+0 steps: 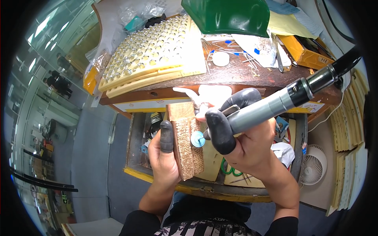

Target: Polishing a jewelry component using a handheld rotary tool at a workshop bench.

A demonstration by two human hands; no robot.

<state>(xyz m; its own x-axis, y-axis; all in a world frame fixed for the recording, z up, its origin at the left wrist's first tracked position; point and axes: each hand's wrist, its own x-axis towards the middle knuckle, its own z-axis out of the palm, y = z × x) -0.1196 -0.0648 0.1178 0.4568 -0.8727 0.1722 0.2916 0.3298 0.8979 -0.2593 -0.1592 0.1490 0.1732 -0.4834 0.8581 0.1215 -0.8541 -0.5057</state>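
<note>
Hands (252, 149) gripping brown block (183, 133) and handpiece (267, 110), cluttered wooden bench (252, 80), open drawer (138, 174), grey floor (118, 165)

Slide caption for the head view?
Left hand holds a brown block; right hand grips a grey handpiece tipped with a blue disc.

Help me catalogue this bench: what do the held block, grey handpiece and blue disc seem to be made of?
The held block: likely matte wood, its upper end brown and grained. Its rough golden faces are unclear.
The grey handpiece: probably satin metal, from its soft sheen.
The blue disc: perhaps matte rubber or plastic, with dull blue rings.
</note>
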